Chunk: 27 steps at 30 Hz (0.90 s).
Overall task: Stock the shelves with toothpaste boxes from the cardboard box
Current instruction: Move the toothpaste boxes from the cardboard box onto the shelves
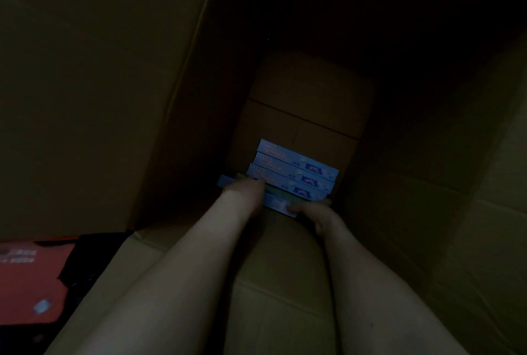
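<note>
**Item:** toothpaste boxes (296,172), blue, at least four, lying flat and side by side on the floor of the cardboard box (99,83), at the centre of the frame.

**Long axis:** each runs from upper left to lower right of the frame, crosswise to both forearms.

**Nearest box** (278,204): lowest of the row in the frame, lying directly between the two hands, one end toward each.

**Left hand** (242,193): at the left end of the row, its tip over the near boxes. It is blurred and dim, so I cannot tell whether its fingers grip anything.

**Right hand** (316,216): at the right end of the nearest box. Its fingers (296,207) look curled onto that box's edge, gripping it.

**Reach:** both hands are about equally near, so the lift likely turns on squeezing inward along the long axis.

**Other:** red package (28,277), lower left, outside the cardboard box.
</note>
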### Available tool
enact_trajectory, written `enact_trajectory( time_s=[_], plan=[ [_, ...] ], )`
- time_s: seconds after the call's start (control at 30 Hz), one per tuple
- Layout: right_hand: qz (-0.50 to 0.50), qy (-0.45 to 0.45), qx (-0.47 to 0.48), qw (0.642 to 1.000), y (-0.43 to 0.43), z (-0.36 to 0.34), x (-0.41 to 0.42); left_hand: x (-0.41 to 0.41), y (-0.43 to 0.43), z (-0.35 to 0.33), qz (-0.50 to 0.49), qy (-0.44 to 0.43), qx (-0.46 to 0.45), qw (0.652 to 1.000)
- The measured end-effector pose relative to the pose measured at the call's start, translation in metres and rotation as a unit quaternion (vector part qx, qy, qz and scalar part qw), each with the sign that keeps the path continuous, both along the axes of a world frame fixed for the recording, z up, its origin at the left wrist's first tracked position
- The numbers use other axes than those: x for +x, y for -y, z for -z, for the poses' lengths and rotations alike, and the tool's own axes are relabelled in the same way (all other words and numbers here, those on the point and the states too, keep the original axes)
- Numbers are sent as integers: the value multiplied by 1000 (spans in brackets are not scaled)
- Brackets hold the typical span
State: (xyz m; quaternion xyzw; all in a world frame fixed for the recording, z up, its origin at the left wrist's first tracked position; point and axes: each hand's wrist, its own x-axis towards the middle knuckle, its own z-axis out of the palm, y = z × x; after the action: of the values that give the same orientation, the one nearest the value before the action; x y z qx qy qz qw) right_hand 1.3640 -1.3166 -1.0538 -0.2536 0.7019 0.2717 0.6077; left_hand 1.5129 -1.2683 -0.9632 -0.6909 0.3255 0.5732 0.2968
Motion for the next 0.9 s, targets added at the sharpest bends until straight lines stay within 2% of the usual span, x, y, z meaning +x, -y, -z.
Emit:
enact_trajectory(
  time_s=[0.07,0.17,0.2,0.23,0.27,0.3,0.33,0.37,0.43,0.5,0.53,0.57,0.63,0.73,0.77,0.83,0.9],
  plan=[
    [8,6,25,1000,5,-14,11,0,-1,6,-7,-4,-4,1000],
    [-47,28,46,997,2,-18,26,1,-6,12,6,-14,-2,1000],
    [-111,22,8,994,-2,-13,29,5,-7,14,17,-11,0,1000],
    [-237,28,-49,970,-4,-8,33,9,-9,16,26,1,9,1000],
    [-406,64,-113,905,-6,-4,37,14,-10,21,42,16,15,999],
    [-542,117,-167,815,-6,-4,41,19,-11,24,61,27,25,997],
    [-617,175,-198,742,-5,0,41,22,-12,26,79,35,30,996],
    [-659,215,-211,689,-2,2,41,25,-12,28,88,37,28,995],
    [-718,256,-225,607,0,8,40,27,-13,33,90,36,16,995],
    [-748,265,-236,561,-4,9,36,25,-14,34,82,24,6,996],
    [-742,252,-240,572,-7,8,32,24,-15,34,73,20,0,997],
    [-723,240,-247,599,-8,6,30,23,-14,31,64,19,-9,998],
    [-657,235,-231,678,-1,-14,32,21,-10,16,43,23,-36,998],
    [-546,230,-134,794,26,-66,40,19,-5,-29,24,50,-109,992],
    [-509,232,-106,822,35,-91,42,19,-5,-51,16,61,-146,987],
    [-438,241,-82,862,53,-150,46,19,-6,-103,15,86,-216,972],
    [-375,269,-77,884,68,-224,51,19,-10,-164,50,121,-259,957]
  ],
)
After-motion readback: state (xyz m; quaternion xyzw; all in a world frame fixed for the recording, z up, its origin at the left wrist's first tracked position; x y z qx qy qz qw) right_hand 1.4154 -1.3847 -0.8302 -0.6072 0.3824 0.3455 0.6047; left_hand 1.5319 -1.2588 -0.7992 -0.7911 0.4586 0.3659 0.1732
